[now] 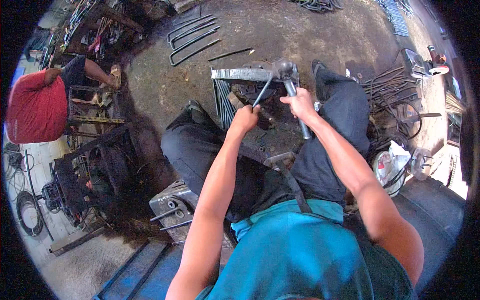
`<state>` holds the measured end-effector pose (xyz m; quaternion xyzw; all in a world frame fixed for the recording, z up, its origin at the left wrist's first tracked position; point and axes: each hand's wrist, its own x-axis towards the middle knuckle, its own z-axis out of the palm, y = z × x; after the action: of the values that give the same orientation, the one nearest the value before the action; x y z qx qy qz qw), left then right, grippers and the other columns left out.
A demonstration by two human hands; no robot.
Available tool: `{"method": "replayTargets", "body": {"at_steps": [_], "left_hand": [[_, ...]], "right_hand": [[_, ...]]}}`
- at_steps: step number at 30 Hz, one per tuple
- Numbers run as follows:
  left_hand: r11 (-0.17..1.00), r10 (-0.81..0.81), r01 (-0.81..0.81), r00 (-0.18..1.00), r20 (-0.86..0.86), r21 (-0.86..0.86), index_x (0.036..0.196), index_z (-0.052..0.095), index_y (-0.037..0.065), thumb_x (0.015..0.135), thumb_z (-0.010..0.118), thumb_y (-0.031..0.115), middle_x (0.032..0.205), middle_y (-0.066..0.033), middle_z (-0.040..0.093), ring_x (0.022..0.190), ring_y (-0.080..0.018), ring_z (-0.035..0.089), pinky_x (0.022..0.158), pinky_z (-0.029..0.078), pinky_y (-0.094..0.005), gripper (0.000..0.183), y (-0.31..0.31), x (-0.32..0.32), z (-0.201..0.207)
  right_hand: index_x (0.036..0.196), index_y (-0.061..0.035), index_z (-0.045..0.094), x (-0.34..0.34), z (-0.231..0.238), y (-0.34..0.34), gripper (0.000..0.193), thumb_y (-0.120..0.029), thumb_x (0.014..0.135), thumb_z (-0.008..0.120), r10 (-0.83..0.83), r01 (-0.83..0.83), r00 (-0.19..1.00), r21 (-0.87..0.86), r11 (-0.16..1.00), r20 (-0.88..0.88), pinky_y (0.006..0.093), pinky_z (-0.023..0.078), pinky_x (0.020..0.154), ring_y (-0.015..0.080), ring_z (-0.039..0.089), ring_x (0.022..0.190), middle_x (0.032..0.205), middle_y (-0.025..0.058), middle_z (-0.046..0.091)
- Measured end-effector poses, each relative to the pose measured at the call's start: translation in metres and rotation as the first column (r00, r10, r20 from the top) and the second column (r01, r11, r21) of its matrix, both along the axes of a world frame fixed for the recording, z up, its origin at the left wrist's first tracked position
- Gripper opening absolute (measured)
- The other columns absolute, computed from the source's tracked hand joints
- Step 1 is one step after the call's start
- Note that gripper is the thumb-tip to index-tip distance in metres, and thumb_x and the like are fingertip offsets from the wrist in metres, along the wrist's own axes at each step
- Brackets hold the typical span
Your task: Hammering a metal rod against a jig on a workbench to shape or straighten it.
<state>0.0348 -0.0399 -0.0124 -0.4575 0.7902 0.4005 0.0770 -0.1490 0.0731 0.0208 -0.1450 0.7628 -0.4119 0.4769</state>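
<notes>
- Two bare forearms come up from the lower edge and meet over a metal block [240, 74] that sits on the dirt floor [300, 35] between the person's knees.
- The left hand [245, 119] is curled into a tight fist around the near end of a thin steel rod [262, 91]; the wrist is straight and the forearm runs long and nearly upright in the picture, elbow close to the teal shirt [295, 250].
- The rod slants up and to the right from that fist, its far end resting at the block just under the hammer head.
- The right hand [300, 104] is closed fully around the handle of a hammer [287, 75], knuckles turned up, thumb side toward the head; the lower part of the handle sticks out below the fist.
- The hammer's rounded head lies on or just above the right end of the block, touching or nearly touching the rod; I cannot tell which.
- The right arm bends at the elbow and angles in from the lower right.
- Bent rods [192, 35] lie on the floor well beyond the block.
- Another person in a red shirt [35, 107] crouches at the far left.
</notes>
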Motion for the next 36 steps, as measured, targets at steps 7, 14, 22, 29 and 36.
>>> {"method": "replayTargets", "body": {"at_steps": [7, 14, 22, 29, 36], "left_hand": [[0.999, -0.034, 0.033, 0.999, -0.035, -0.028, 0.092, 0.063, -0.006, 0.096, 0.046, 0.049, 0.094, -0.0339, 0.062, 0.098, -0.0486, 0.059, 0.086, 0.045, -0.0516, 0.058, -0.007, 0.008, -0.016], [0.999, 0.0, -0.002, 1.0, 0.028, 0.049, 0.098, 0.065, -0.006, 0.096, 0.045, 0.045, 0.098, -0.0335, 0.063, 0.101, -0.048, 0.059, 0.09, 0.045, -0.0514, 0.055, -0.007, 0.008, -0.011], [1.0, -0.004, 0.004, 1.0, -0.01, 0.009, 0.096, 0.064, -0.007, 0.096, 0.045, 0.042, 0.098, -0.034, 0.062, 0.1, -0.0487, 0.058, 0.091, 0.045, -0.0532, 0.053, -0.009, 0.006, -0.006], [1.0, -0.005, 0.005, 1.0, 0.012, 0.029, 0.097, 0.064, -0.008, 0.096, 0.046, 0.042, 0.099, -0.0341, 0.062, 0.101, -0.0482, 0.058, 0.09, 0.045, -0.0531, 0.053, -0.006, -0.002, -0.009], [1.0, -0.028, 0.028, 1.0, -0.006, 0.013, 0.097, 0.064, -0.008, 0.096, 0.045, 0.044, 0.099, -0.0344, 0.062, 0.101, -0.0484, 0.058, 0.09, 0.045, -0.0523, 0.055, -0.004, -0.007, -0.006]], "right_hand": [[0.066, -0.0053, 0.054, -0.005, 0.005, 0.0, 0.023, -0.013, 0.069, 0.075, -0.013, -0.024, 0.991, -0.276, 0.961, -0.131, 0.0328, 0.037, 0.055, 0.0126, 0.047, 0.057, 0.059, -0.0012, 0.051], [0.064, -0.0037, 0.049, -0.005, -0.01, -0.002, 0.025, -0.009, 0.07, 0.072, 0.007, -0.009, 0.998, -0.032, 0.999, -0.055, 0.0387, 0.039, 0.042, 0.0176, 0.05, 0.044, 0.053, 0.0028, 0.05], [0.061, -0.008, 0.048, -0.007, 0.008, 0.0, 0.027, -0.01, 0.07, 0.074, -0.06, 0.016, 0.983, -0.249, 0.968, -0.171, 0.0322, 0.034, 0.05, 0.0114, 0.044, 0.05, 0.054, -0.001, 0.047], [0.071, 0.0, 0.059, -0.01, -0.012, 0.0, 0.026, -0.019, 0.066, 0.076, 0.137, -0.117, 0.836, 0.07, 0.991, -0.532, 0.0402, 0.045, 0.062, 0.0239, 0.059, 0.059, 0.06, 0.0111, 0.06], [0.068, -0.0022, 0.057, -0.008, 0.005, 0.004, 0.022, -0.016, 0.069, 0.075, 0.006, -0.085, 0.887, -0.151, 0.985, -0.462, 0.0382, 0.042, 0.057, 0.0187, 0.053, 0.056, 0.058, 0.005, 0.056]]}}
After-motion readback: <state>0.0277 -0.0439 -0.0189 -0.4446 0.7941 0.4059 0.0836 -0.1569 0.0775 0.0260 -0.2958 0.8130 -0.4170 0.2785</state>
